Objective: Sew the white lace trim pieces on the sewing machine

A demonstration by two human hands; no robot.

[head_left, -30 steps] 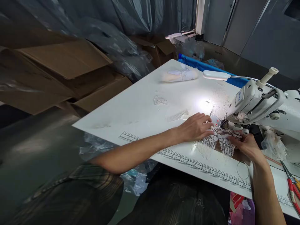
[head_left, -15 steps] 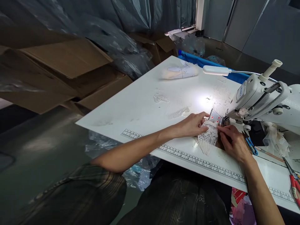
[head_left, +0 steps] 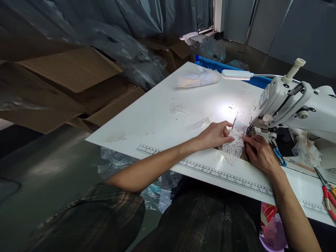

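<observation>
A strip of white fringed lace (head_left: 232, 148) lies at the front of a white sewing machine (head_left: 282, 101), its fringe hanging toward the table edge. My left hand (head_left: 215, 134) grips its left side, thumb over the lace and index finger reaching to a metal guide plate (head_left: 239, 125) with red dots. At the lace's right edge, my right hand (head_left: 261, 154) pinches with its fingertips, close to the presser foot (head_left: 248, 131). More lace (head_left: 245, 106) spreads out behind the plate. The exact grip under the fingers is hidden.
Blue thread snips (head_left: 279, 155) and red-handled scissors (head_left: 327, 199) lie right of my right hand. A tied white bundle (head_left: 201, 79) and lace scraps (head_left: 177, 109) rest on the white table (head_left: 147, 119). A lamp (head_left: 237, 75) shines overhead. Cardboard boxes (head_left: 70, 66) stand left.
The lace has shifted slightly away from me toward the guide plate, with less fringe hanging forward. Both hands stay on it; my left thumb lies straighter. The whole view has moved slightly.
</observation>
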